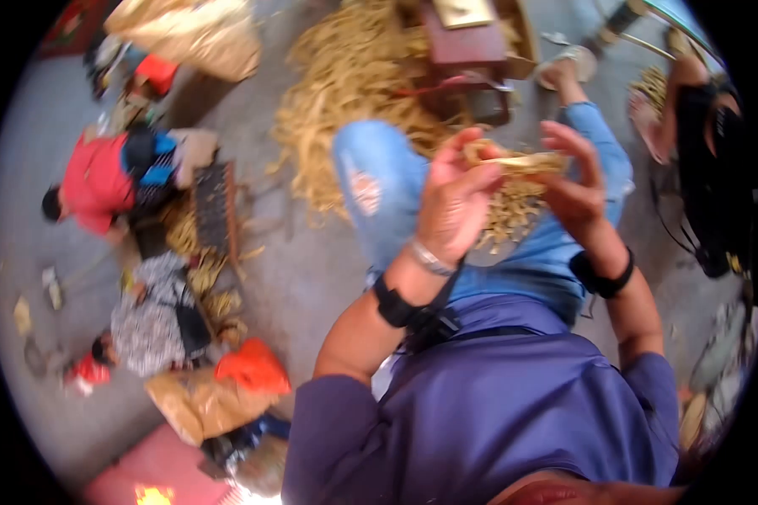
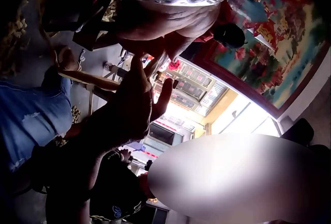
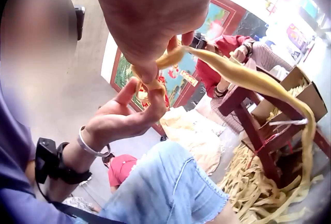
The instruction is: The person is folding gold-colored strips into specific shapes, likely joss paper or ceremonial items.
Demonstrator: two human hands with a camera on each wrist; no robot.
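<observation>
A long, flat tan strip [image 1: 524, 162] spans the two hands above the person's lap, looped near the fingertips. My left hand [image 1: 456, 200], with a silver bracelet, pinches one part between thumb and fingers. Opposite it, my right hand [image 1: 578, 187] pinches the strip with some fingers raised. In the right wrist view, the strip [image 3: 248, 76] runs from beneath the right hand [image 3: 155, 19] across a red wooden stand and down toward a pile; the left hand [image 3: 121, 118] is close below. The left wrist view is dark, with the right hand [image 2: 121, 113] beside the strip [image 2: 92, 79].
Loose tan strips [image 1: 337, 93] cover the floor ahead, beside a dark red wooden stand [image 1: 467, 46]. Knees in torn jeans [image 1: 383, 168] lie below the hands. People in a red shirt [image 1: 97, 181] and a patterned shirt [image 1: 152, 328] are at left, near an orange bag [image 1: 253, 366].
</observation>
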